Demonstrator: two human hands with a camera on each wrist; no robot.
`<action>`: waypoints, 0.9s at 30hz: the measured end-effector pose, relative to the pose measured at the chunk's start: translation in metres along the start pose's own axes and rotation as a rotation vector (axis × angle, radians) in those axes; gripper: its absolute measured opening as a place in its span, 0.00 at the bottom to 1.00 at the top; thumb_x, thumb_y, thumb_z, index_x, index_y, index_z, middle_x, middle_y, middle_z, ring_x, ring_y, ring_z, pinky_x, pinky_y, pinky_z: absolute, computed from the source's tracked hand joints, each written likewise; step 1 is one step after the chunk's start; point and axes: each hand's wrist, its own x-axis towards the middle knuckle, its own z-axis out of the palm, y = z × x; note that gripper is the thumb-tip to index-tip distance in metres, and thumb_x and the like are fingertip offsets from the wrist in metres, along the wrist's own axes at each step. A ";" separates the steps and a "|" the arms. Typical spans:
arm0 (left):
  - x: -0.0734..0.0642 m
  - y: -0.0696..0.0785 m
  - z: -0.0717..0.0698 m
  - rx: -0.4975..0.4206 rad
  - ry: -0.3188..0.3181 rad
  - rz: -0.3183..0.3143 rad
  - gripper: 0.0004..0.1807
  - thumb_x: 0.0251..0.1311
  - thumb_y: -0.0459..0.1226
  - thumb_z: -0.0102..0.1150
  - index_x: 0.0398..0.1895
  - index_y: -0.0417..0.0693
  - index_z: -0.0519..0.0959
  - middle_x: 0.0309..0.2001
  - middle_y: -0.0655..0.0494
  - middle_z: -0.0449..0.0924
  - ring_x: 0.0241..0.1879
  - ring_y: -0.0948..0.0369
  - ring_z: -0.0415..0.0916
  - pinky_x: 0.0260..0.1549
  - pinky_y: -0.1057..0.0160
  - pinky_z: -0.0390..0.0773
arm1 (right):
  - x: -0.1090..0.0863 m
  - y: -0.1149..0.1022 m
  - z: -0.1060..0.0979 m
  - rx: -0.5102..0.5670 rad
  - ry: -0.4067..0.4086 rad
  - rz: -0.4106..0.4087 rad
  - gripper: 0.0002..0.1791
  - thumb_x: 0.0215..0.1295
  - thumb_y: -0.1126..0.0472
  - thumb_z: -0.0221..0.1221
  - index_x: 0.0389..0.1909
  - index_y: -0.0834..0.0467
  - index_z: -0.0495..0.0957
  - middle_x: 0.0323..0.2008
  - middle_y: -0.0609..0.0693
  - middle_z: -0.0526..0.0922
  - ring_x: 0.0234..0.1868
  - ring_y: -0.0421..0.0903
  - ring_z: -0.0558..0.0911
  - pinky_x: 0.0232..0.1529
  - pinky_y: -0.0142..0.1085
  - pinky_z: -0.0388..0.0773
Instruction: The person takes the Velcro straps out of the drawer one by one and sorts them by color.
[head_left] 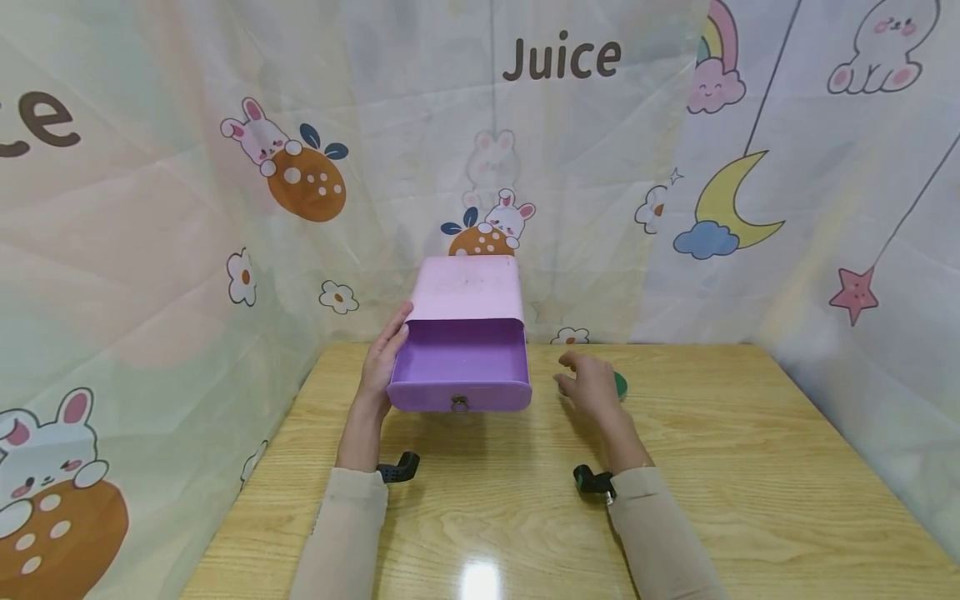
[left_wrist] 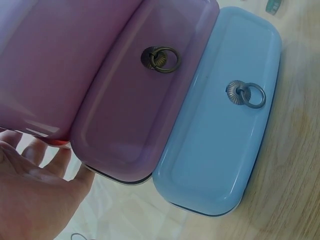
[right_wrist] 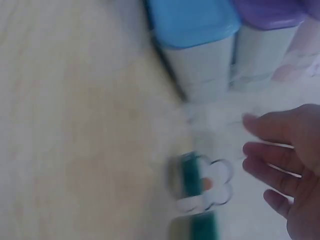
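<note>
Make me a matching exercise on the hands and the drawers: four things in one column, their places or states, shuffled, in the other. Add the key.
Column one
1. left hand
2. right hand
3. top drawer
4. lowest drawer

Column two
A. right of the drawer cabinet, holding nothing
B. blue and closed
C. at the cabinet's left side
D. purple and pulled open

Right pairs: 1-C, 2-A, 3-D, 4-B
</note>
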 end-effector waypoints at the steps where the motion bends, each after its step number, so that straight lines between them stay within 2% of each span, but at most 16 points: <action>1: 0.000 0.000 0.000 0.000 -0.003 -0.001 0.27 0.82 0.43 0.46 0.81 0.56 0.63 0.83 0.66 0.54 0.84 0.64 0.43 0.83 0.54 0.39 | 0.000 -0.004 -0.004 0.020 0.012 -0.006 0.19 0.68 0.58 0.69 0.56 0.63 0.83 0.52 0.62 0.88 0.52 0.63 0.86 0.57 0.61 0.79; 6: 0.000 0.000 0.000 0.000 -0.009 -0.003 0.27 0.82 0.43 0.46 0.81 0.56 0.63 0.83 0.66 0.54 0.84 0.64 0.43 0.83 0.55 0.39 | 0.004 -0.026 -0.021 0.102 0.099 -0.070 0.25 0.70 0.56 0.67 0.64 0.61 0.79 0.58 0.62 0.85 0.55 0.62 0.84 0.56 0.59 0.81; 10: -0.001 -0.001 0.000 -0.001 0.001 -0.001 0.27 0.82 0.43 0.46 0.80 0.56 0.64 0.82 0.65 0.56 0.83 0.64 0.45 0.83 0.56 0.41 | 0.005 -0.044 -0.034 0.149 0.192 -0.191 0.24 0.70 0.56 0.68 0.63 0.60 0.80 0.58 0.61 0.85 0.54 0.61 0.84 0.57 0.58 0.79; 15: -0.002 -0.002 0.000 0.005 0.002 0.005 0.27 0.82 0.43 0.46 0.80 0.56 0.64 0.82 0.65 0.57 0.83 0.64 0.45 0.83 0.56 0.41 | -0.001 -0.071 -0.052 0.241 0.271 -0.328 0.23 0.67 0.61 0.70 0.62 0.61 0.81 0.59 0.59 0.85 0.57 0.59 0.83 0.51 0.53 0.79; 17: -0.002 -0.002 -0.001 0.006 0.001 0.004 0.27 0.82 0.43 0.46 0.80 0.56 0.64 0.82 0.66 0.57 0.83 0.64 0.45 0.83 0.55 0.41 | -0.005 -0.082 -0.059 0.266 0.282 -0.376 0.23 0.67 0.62 0.70 0.62 0.61 0.81 0.61 0.58 0.84 0.61 0.58 0.81 0.52 0.52 0.80; 22: -0.002 0.000 0.000 0.004 0.002 0.002 0.26 0.82 0.44 0.47 0.80 0.58 0.65 0.81 0.67 0.58 0.83 0.65 0.47 0.83 0.55 0.42 | -0.013 -0.103 -0.072 0.307 0.295 -0.507 0.25 0.65 0.64 0.71 0.63 0.61 0.81 0.64 0.58 0.83 0.66 0.57 0.79 0.65 0.55 0.76; 27: -0.002 0.002 0.000 -0.006 -0.006 0.003 0.26 0.82 0.44 0.47 0.80 0.59 0.65 0.81 0.67 0.59 0.83 0.65 0.47 0.83 0.56 0.43 | -0.019 -0.119 -0.077 0.314 0.279 -0.618 0.25 0.64 0.66 0.71 0.63 0.60 0.81 0.63 0.58 0.82 0.67 0.56 0.78 0.68 0.52 0.75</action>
